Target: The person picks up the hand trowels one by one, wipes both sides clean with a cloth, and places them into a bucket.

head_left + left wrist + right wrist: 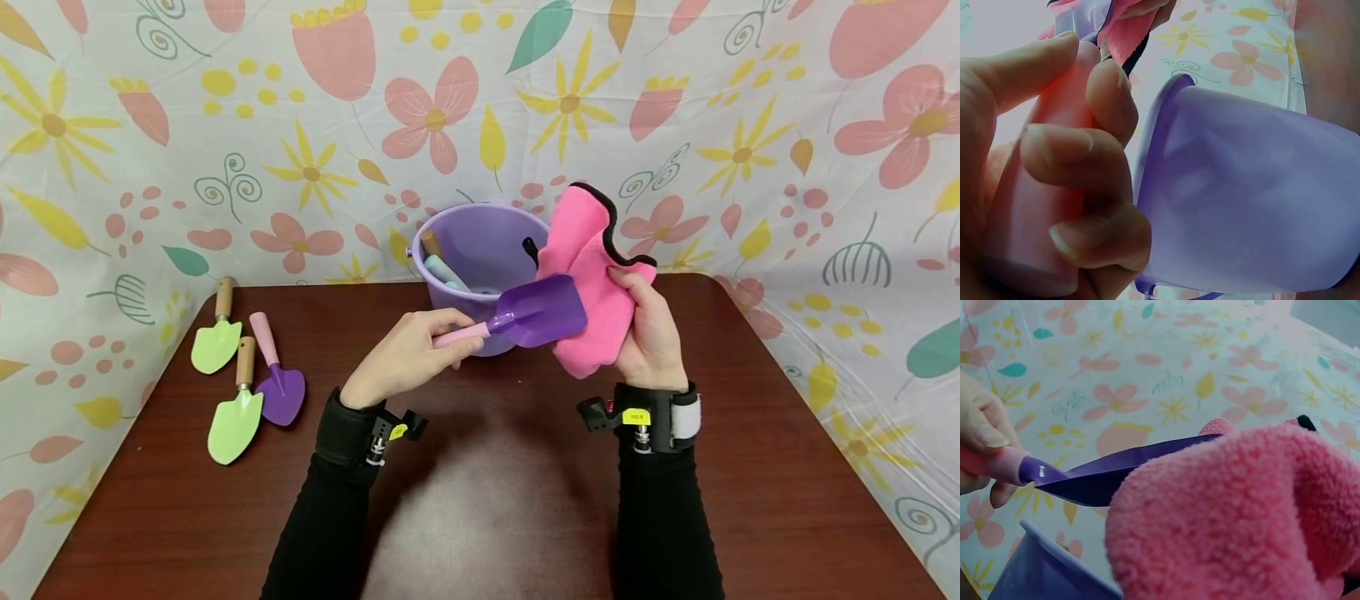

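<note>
My left hand (pixel 412 350) grips the pink handle (pixel 1041 187) of a small purple garden shovel (pixel 542 310), fingers curled round it in the left wrist view. In my right hand (pixel 651 337) is a fuzzy pink cloth (pixel 588 275) with black edging, pinched near its right side. The shovel's blade lies against the cloth's front, and the right wrist view shows the cloth (pixel 1229 519) bunched beside the purple blade (pixel 1110 472). Behind both hands stands a lavender bucket (pixel 487 237) with wooden and pale blue handles inside. The right fingers are mostly hidden by cloth.
On the table's left lie two light green trowels, one at the back (pixel 216 346) and one nearer (pixel 236 427), both wooden-handled. A purple trowel (pixel 282 395) with a pink handle lies beside them. A flowered curtain (pixel 450 100) hangs behind the brown table (pixel 525 517).
</note>
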A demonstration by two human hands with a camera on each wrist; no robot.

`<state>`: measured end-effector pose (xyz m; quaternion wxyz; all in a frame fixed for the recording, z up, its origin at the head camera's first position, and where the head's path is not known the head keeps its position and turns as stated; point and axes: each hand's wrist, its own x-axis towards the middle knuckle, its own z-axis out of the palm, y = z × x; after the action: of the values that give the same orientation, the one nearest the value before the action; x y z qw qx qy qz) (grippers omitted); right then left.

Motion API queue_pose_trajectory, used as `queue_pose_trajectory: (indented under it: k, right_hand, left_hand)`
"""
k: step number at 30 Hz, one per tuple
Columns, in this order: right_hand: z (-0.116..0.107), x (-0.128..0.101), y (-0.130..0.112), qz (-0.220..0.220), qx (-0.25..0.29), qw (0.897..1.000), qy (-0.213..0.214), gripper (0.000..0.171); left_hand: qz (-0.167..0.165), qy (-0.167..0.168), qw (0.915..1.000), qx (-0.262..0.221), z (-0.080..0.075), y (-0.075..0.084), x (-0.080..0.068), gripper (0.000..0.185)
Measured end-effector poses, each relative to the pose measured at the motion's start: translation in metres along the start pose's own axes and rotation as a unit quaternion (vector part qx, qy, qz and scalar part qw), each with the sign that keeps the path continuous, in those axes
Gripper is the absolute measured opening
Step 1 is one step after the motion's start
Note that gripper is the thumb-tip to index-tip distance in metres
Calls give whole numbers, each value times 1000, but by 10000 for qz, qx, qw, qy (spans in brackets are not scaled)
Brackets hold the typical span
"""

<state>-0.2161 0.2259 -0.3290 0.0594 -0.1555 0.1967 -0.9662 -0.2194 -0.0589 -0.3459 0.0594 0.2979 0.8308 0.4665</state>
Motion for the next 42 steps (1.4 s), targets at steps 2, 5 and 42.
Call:
queue_pose_trajectory:
  k: [2,5,42]
  right_hand:
    - [-1,0,-2,-74,16,9999,93,25]
    - [-2,0,-3,-144,47,9997,186,25]
    - [0,0,2,92,48,9986,510,18]
  left_hand:
    - [9,5,10000,-26,-1,0,0,20]
    - [113,-37,9999,-59,0,1,0,18]
    - [255,-1201,9909,-557,14,0,5,27]
